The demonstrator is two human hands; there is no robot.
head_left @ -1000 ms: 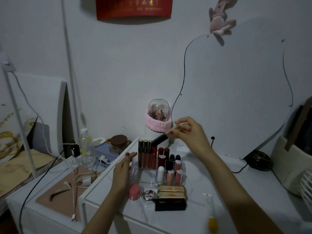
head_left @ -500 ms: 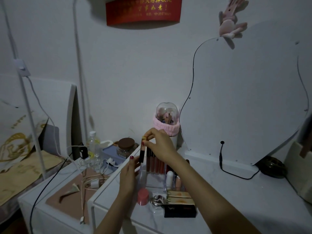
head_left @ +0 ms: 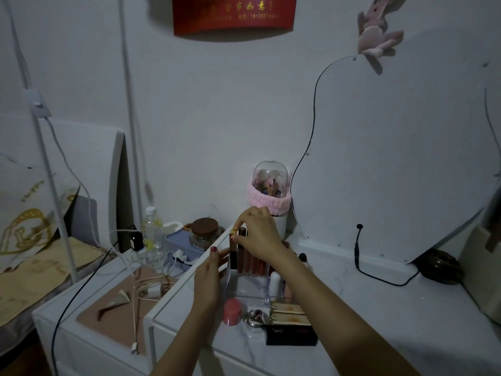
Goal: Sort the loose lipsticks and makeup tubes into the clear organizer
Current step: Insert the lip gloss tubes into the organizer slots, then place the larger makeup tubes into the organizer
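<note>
Seating: tube going into organizer's back-left slot
Near: black box (head_left: 291, 335) and pink jar (head_left: 232, 311) loose in front of organizer (head_left: 250, 290)
Left hand (head_left: 207, 278): fingers straight, bracing organizer's left wall
Right hand (head_left: 259, 236): pinching tube (head_left: 233, 249) by its cap, upright
Done: back row mostly filled
Left: this tube; other loose ones not visible

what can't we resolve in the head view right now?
- Right hand covers the top of the dark lip-gloss tube it pinches; the cap is hidden.
- Right forearm hides most compartments of the clear plastic organizer.
- Whether the left hand touches the organizer wall: too dim.
- Small black box label: too small.
</note>
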